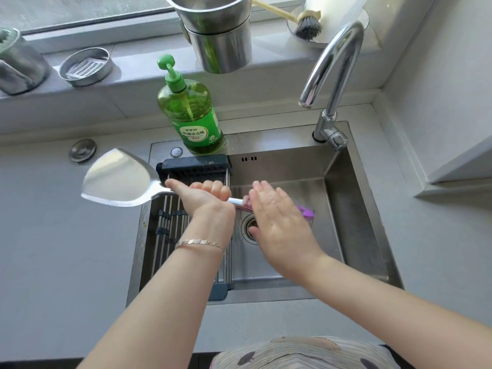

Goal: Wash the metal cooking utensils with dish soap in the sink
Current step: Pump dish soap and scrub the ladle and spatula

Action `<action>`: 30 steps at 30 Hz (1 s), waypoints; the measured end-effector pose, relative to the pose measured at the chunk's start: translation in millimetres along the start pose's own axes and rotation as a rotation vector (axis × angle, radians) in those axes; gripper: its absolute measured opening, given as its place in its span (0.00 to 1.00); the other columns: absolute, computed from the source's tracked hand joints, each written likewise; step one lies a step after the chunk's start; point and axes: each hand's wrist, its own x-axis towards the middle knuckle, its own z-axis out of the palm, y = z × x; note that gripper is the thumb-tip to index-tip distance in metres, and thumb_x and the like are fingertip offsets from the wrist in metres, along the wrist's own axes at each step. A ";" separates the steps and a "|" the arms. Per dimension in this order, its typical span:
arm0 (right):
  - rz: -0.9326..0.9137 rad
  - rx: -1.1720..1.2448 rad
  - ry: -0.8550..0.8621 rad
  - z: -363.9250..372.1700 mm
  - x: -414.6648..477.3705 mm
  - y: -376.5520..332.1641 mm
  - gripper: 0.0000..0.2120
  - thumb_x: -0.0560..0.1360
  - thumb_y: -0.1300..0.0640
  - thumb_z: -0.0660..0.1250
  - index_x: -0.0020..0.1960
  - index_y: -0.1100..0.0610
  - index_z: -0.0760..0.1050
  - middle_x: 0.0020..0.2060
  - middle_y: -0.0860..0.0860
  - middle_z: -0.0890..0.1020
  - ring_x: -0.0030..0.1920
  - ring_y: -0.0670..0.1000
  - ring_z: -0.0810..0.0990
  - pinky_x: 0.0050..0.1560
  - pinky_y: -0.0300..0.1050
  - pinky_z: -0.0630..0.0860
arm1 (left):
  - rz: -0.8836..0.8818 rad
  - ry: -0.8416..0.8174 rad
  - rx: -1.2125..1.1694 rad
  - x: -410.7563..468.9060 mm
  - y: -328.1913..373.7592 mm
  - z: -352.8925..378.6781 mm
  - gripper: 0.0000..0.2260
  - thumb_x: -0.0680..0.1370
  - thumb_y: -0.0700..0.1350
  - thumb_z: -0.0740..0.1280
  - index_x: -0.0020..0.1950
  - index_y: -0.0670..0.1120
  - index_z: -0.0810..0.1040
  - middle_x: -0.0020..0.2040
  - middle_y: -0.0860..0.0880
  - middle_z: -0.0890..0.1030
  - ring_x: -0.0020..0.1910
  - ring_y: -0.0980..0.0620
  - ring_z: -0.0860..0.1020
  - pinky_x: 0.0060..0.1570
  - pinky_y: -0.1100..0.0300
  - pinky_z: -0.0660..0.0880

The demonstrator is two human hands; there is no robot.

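Note:
A metal spatula with a broad shiny blade and a white and purple handle lies level over the sink. My left hand is shut on its shank just behind the blade, which sticks out left over the counter. My right hand lies flat with fingers straight over the purple handle, whose tip shows beyond it. A green dish soap bottle with a pump stands on the sink's back rim. No water runs from the faucet.
A dark-framed wire drain rack spans the sink's left half. The drain sits mid-basin. On the windowsill stand stacked steel pots, a round steel tin, a glass jar and a dish brush. Grey counter surrounds the sink.

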 end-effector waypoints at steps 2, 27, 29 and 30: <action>-0.055 0.031 -0.030 2.2 2.6 -4.9 0.24 0.75 0.56 0.56 0.66 0.67 0.61 0.64 0.64 0.73 0.66 0.61 0.72 0.68 0.54 0.60 | -0.007 0.003 0.004 -0.9 -1.4 1.1 0.28 0.76 0.66 0.54 0.25 0.48 0.53 0.19 0.53 0.55 0.17 0.54 0.52 0.20 0.67 0.48; -0.027 0.012 -0.115 -10.3 -8.6 23.6 0.26 0.74 0.53 0.54 0.67 0.67 0.67 0.65 0.62 0.73 0.66 0.58 0.73 0.69 0.50 0.64 | 0.052 -0.003 -0.101 4.6 15.7 -3.6 0.27 0.79 0.61 0.55 0.25 0.48 0.54 0.18 0.53 0.55 0.16 0.55 0.53 0.19 0.67 0.49; 0.061 0.029 -0.123 -9.2 4.0 16.6 0.26 0.72 0.51 0.53 0.62 0.66 0.74 0.58 0.61 0.79 0.58 0.59 0.79 0.58 0.53 0.75 | 0.034 -0.023 -0.075 0.3 6.9 -4.2 0.26 0.80 0.59 0.55 0.26 0.48 0.54 0.18 0.53 0.55 0.16 0.55 0.53 0.19 0.67 0.49; 0.085 0.068 -0.105 -11.6 11.5 10.4 0.25 0.72 0.49 0.53 0.57 0.65 0.77 0.51 0.59 0.83 0.51 0.58 0.82 0.49 0.52 0.79 | 0.018 -0.033 -0.058 -2.2 2.9 -4.0 0.26 0.80 0.58 0.56 0.26 0.48 0.54 0.18 0.53 0.55 0.16 0.55 0.53 0.19 0.68 0.49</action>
